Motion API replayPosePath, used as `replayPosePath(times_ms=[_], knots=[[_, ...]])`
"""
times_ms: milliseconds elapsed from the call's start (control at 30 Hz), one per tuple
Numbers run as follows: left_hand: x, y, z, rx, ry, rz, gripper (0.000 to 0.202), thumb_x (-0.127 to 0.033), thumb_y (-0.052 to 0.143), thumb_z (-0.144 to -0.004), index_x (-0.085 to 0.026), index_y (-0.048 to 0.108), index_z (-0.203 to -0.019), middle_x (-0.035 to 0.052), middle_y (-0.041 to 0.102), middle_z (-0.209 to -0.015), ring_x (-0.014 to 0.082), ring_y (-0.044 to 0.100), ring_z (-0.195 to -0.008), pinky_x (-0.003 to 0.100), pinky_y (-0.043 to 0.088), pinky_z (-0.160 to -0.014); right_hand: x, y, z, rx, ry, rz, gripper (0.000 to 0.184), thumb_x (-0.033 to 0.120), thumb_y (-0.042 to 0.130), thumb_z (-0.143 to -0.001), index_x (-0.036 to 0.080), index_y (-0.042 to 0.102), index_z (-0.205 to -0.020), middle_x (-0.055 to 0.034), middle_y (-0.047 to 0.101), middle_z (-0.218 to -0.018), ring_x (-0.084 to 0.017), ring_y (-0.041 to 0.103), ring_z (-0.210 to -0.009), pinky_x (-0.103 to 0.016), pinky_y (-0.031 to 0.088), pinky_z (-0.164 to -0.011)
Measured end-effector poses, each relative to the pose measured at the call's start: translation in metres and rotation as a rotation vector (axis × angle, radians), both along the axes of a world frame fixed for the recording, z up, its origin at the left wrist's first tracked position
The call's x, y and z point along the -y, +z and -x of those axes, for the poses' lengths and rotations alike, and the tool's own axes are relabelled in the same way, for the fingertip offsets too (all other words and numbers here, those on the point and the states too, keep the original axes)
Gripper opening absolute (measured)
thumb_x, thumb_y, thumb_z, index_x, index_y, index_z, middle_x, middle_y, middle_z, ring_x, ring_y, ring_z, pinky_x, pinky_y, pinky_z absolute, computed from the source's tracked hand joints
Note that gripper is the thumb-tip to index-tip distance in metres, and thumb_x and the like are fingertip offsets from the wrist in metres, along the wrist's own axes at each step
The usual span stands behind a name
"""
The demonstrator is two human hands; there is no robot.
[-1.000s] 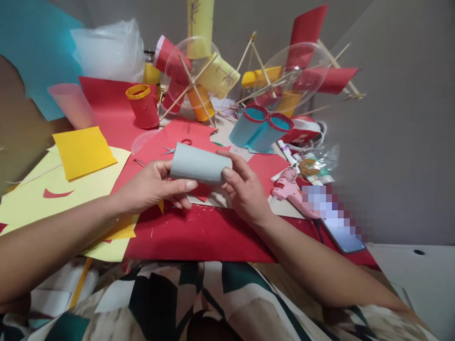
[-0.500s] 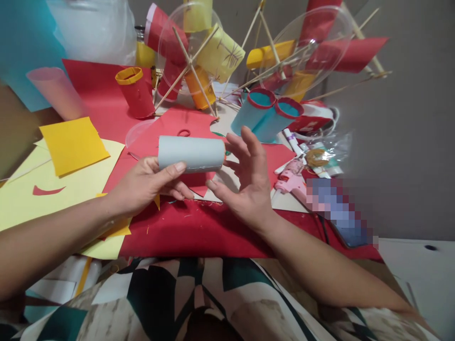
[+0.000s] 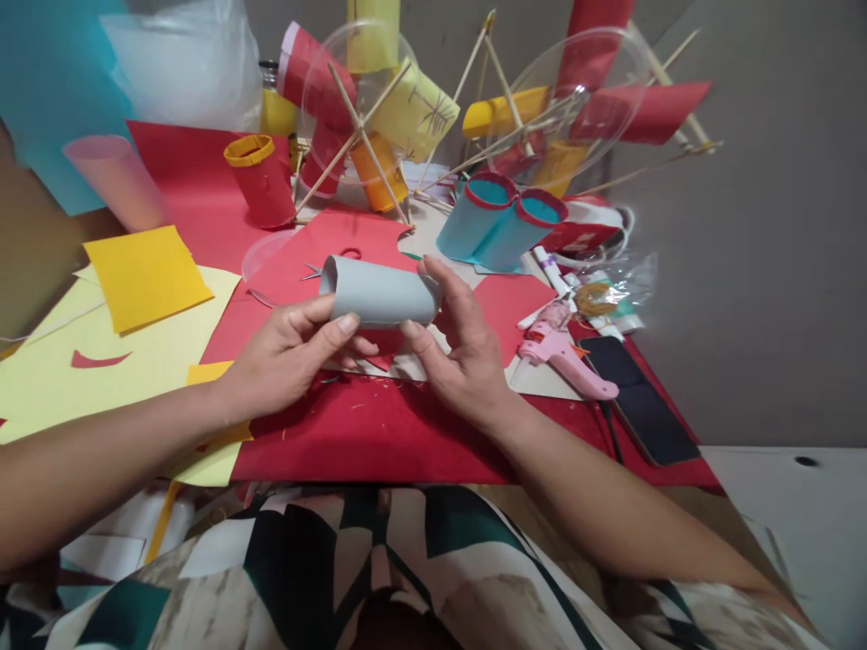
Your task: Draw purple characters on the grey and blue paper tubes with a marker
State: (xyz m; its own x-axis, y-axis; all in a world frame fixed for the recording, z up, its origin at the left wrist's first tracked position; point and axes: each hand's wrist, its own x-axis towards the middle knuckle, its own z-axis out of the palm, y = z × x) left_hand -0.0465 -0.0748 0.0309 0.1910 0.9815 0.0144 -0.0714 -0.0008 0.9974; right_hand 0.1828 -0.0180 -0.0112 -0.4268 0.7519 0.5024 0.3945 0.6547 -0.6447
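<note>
A grey paper tube [image 3: 385,291] lies on its side in the air between my two hands, above the red paper on the table. My left hand [image 3: 304,348] grips its left end, thumb on the near side, with that end's opening showing. Around the right end my right hand [image 3: 461,348] has its fingers and thumb closed; the fingertips there are partly hidden behind the tube. Behind the tube lie scissors [image 3: 350,254], partly covered, on a sheet of red paper [image 3: 339,232].
Blue twin tubes [image 3: 478,226] stand behind my right hand. A pink glue gun [image 3: 565,359] and a phone [image 3: 640,402] lie to the right. Yellow paper [image 3: 149,280] is at left, a red tube [image 3: 261,185] further back. Stick frames with paper cups [image 3: 366,117] rise at the back.
My right hand, open and apart before, has closed on the tube's right end. The tube has shifted slightly right and turned, so its left opening shows.
</note>
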Motion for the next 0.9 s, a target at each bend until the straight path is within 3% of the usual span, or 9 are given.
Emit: replayPosePath(times_ms=[100,267,400,500,567,633,733,833,900], knots=[[-0.002,-0.002,0.004,-0.136,0.104,-0.179,0.041,-0.061,0.078,-0.096,-0.02,0.081,-0.101,0.0048,0.08,-0.088,0.0228,0.078,-0.082,0.032,0.065,-0.077,-0.002,0.0,-0.001,0.015,0.013,-0.035,0.066,0.051,0.055,-0.109,0.036,0.035,-0.17,-0.0115,0.056,-0.168,-0.032,0.055,-0.158,-0.057,0.057,-0.124],[-0.006,-0.009,0.014,-0.498,0.122,-0.559,0.018,-0.038,0.074,-0.098,-0.022,0.083,-0.094,0.0078,0.08,-0.089,0.023,0.074,-0.082,0.032,0.058,-0.08,-0.005,0.004,0.003,0.149,0.062,-0.232,0.097,0.059,0.074,-0.097,0.036,0.022,-0.175,-0.0136,0.049,-0.174,-0.039,0.048,-0.162,-0.066,0.045,-0.131],[-0.002,-0.015,0.017,-0.6,0.002,-0.783,0.014,-0.029,0.07,-0.099,-0.025,0.083,-0.102,0.011,0.084,-0.104,0.024,0.08,-0.091,0.031,0.059,-0.077,-0.008,0.007,0.011,0.235,0.147,-0.141,0.108,0.055,0.076,-0.095,0.032,0.011,-0.178,-0.0172,0.054,-0.17,-0.041,0.065,-0.145,-0.063,0.056,-0.118],[0.002,-0.015,0.016,-0.586,0.04,-0.916,0.024,-0.029,0.069,-0.101,-0.025,0.08,-0.122,0.0132,0.083,-0.126,0.0246,0.081,-0.108,0.03,0.064,-0.083,-0.013,0.007,0.017,0.195,0.134,-0.027,0.105,0.057,0.075,-0.092,0.028,0.019,-0.177,-0.0182,0.064,-0.158,-0.039,0.07,-0.137,-0.058,0.059,-0.114],[0.001,-0.013,0.017,-0.518,0.106,-0.942,0.035,-0.031,0.068,-0.103,-0.025,0.073,-0.138,0.0143,0.077,-0.143,0.0238,0.08,-0.112,0.031,0.066,-0.087,-0.016,0.007,0.018,0.118,0.035,0.03,0.101,0.059,0.078,-0.088,0.028,0.03,-0.172,-0.018,0.067,-0.155,-0.039,0.071,-0.136,-0.058,0.059,-0.114],[-0.004,-0.014,0.021,-0.447,0.206,-0.9,0.044,-0.034,0.066,-0.106,-0.028,0.064,-0.15,0.0133,0.07,-0.153,0.0188,0.08,-0.099,0.029,0.067,-0.084,-0.02,0.007,0.016,0.038,-0.099,0.098,0.096,0.062,0.082,-0.082,0.026,0.045,-0.163,-0.0182,0.07,-0.15,-0.039,0.073,-0.13,-0.058,0.06,-0.109],[-0.022,-0.019,0.037,-0.418,0.383,-0.843,0.056,-0.045,0.067,-0.107,-0.035,0.052,-0.159,0.0103,0.068,-0.153,0.0142,0.076,-0.087,0.029,0.067,-0.081,-0.027,0.003,0.01,-0.065,-0.231,0.208,0.087,0.069,0.088,-0.071,0.024,0.061,-0.14,-0.0174,0.079,-0.129,-0.039,0.077,-0.114,-0.058,0.064,-0.095],[-0.049,-0.02,0.065,-0.474,0.51,-0.774,0.066,-0.054,0.07,-0.103,-0.037,0.046,-0.162,0.0097,0.069,-0.15,0.0173,0.076,-0.099,0.032,0.066,-0.088,-0.032,-0.002,0.005,-0.126,-0.239,0.276,0.085,0.073,0.09,-0.064,0.024,0.064,-0.128,-0.0146,0.08,-0.117,-0.037,0.077,-0.104,-0.056,0.064,-0.085],[-0.067,-0.012,0.086,-0.535,0.588,-0.688,0.068,-0.051,0.074,-0.099,-0.034,0.049,-0.159,0.0113,0.067,-0.152,0.0198,0.077,-0.105,0.032,0.065,-0.089,-0.032,-0.003,0.005,-0.133,-0.232,0.278,0.086,0.073,0.09,-0.064,0.026,0.063,-0.131,-0.014,0.08,-0.117,-0.037,0.077,-0.104,-0.057,0.064,-0.085]])
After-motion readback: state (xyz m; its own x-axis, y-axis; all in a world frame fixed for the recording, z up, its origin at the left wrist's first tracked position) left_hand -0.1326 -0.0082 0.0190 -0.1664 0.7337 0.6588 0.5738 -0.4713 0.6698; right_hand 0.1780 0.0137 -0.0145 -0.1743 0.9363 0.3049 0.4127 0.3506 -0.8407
